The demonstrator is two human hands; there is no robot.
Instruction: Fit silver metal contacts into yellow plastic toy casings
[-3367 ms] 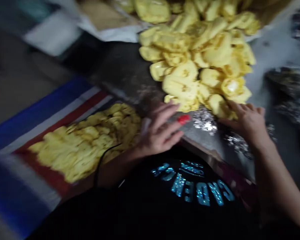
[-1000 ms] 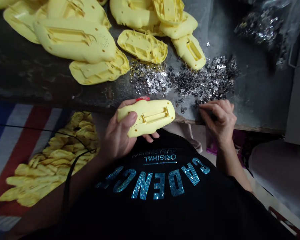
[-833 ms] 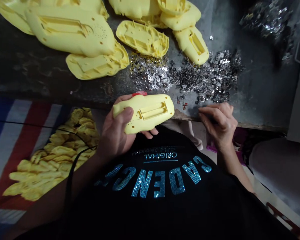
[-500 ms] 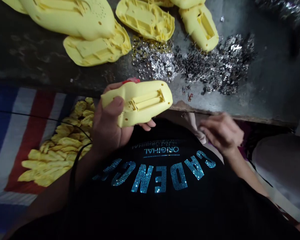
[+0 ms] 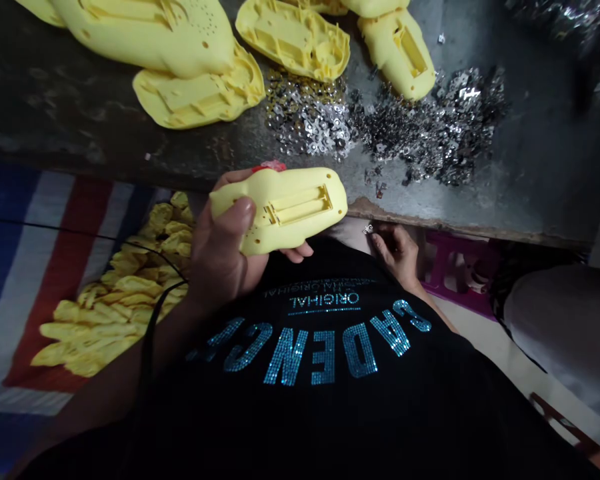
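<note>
My left hand (image 5: 225,247) is closed around a yellow plastic shell (image 5: 290,207), its battery compartment facing up and the narrow end pointing right. The thumb presses on its left part, and fingertips show below its lower edge. Something red (image 5: 270,166), seemingly on a finger, shows behind the shell. My right hand (image 5: 397,250) is over my lap, under the table edge, with its fingers curled in. Just left of its fingertips is a small shiny metal piece (image 5: 367,229); whether they touch it, or hold anything else, I cannot make out.
Heaps of small metal pieces (image 5: 430,133) lie on the dark table (image 5: 545,173). Larger yellow shells (image 5: 200,100) are along its far side. At left, many yellow parts (image 5: 120,300) are piled on a striped sheet (image 5: 55,267). A purple stool (image 5: 435,267) stands below the table.
My right hand has moved left and slightly up, to beside the small metal piece over my lap. My left hand and the shell have shifted only slightly right.
</note>
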